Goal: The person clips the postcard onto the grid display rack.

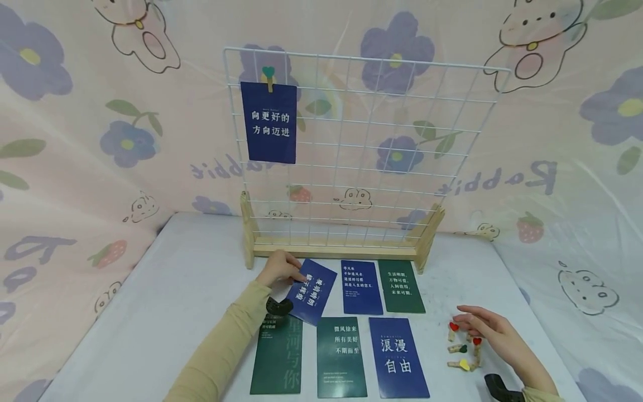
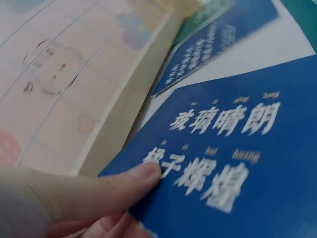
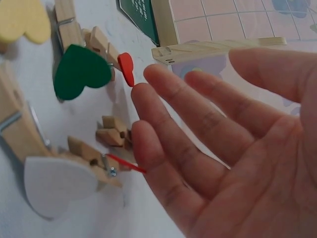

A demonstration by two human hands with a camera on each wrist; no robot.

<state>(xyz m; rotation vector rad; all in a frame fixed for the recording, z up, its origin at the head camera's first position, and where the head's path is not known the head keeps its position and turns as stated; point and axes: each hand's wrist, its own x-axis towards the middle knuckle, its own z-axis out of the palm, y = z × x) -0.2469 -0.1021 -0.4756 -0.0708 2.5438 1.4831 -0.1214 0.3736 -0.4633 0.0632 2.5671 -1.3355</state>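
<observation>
My left hand (image 1: 278, 269) pinches a blue card (image 1: 313, 291) with white Chinese lettering, held tilted in front of the rack's base. In the left wrist view the thumb (image 2: 133, 181) lies on the card's face, with fingers behind it. My right hand (image 1: 494, 335) has its fingers extended beside several small wooden clothespins (image 1: 454, 364) with coloured hearts. The right wrist view shows a green heart (image 3: 81, 72), a red heart (image 3: 126, 68) and a white heart (image 3: 59, 186) on the pins near the fingertips.
A white wire grid rack (image 1: 372, 139) stands on a wooden base (image 1: 331, 250) at the back. A blue card (image 1: 269, 139) hangs top left from a green-heart clothespin (image 1: 269, 78). More blue and green cards lie on the white table, including a green card (image 1: 341, 354) and a blue card (image 1: 399, 357).
</observation>
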